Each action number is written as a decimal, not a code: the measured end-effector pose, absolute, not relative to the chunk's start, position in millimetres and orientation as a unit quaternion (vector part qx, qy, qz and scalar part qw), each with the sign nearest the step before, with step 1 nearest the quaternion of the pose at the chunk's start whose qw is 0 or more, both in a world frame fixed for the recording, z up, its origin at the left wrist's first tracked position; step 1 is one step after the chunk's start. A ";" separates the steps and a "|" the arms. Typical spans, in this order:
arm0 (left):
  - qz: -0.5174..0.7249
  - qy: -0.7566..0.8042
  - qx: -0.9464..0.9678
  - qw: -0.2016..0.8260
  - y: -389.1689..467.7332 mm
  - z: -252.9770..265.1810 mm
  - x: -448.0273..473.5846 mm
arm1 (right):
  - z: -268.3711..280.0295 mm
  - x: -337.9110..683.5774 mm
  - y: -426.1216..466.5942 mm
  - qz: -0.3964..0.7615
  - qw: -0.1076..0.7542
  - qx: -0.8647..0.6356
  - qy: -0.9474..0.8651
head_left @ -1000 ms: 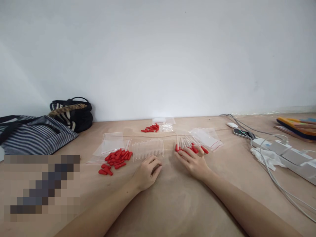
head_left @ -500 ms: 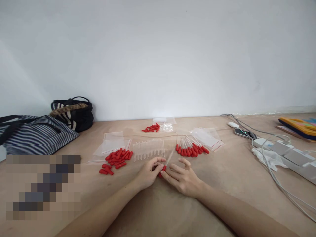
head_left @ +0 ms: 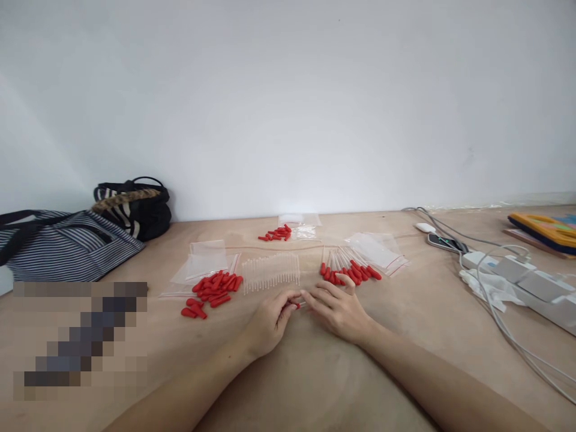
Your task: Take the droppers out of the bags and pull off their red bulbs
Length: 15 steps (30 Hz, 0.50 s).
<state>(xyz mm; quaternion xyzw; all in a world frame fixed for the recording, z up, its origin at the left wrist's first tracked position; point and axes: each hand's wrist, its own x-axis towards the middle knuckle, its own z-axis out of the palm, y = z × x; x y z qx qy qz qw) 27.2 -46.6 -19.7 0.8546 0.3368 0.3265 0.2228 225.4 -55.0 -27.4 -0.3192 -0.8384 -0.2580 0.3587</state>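
Note:
Between thumb and fingers, my left hand (head_left: 270,324) grips a red rubber dropper bulb (head_left: 297,306), mostly hidden by the fingers. My right hand (head_left: 341,312) is closed around a thin clear dropper tube (head_left: 303,304), whose visible end meets the bulb. Just beyond the hands lies a row of clear tubes (head_left: 271,271). To the left is a heap of loose red bulbs (head_left: 218,287). On the right, droppers with red bulbs on their tubes (head_left: 355,270) are fanned out, bulbs toward me.
Plastic zip bags (head_left: 204,258) lie at the left, and more bags (head_left: 380,249) at the right. Farther back are small red bulbs (head_left: 276,233) and short clear tubes (head_left: 306,232). A striped bag (head_left: 76,246) stands left; a power strip (head_left: 535,288) with cables lies right.
The tube, which pointed up and away between my hands, now lies lower, mostly covered by my right fingers. My left hand has turned with the bulb, which shows less.

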 end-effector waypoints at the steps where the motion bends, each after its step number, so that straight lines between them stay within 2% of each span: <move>1: 0.328 0.325 0.865 0.197 -46.7 -20.2 26.2 | -27.7 226.3 -53.5 -0.258 0.356 -0.310 -0.843; 9: 0.287 0.317 0.904 0.018 -45.5 -22.9 16.8 | -30.4 227.9 -53.6 -0.251 0.353 -0.290 -0.853; 15: 0.275 0.330 0.903 0.027 -51.2 -19.0 14.3 | -27.1 224.8 -55.4 -0.236 0.353 -0.275 -0.862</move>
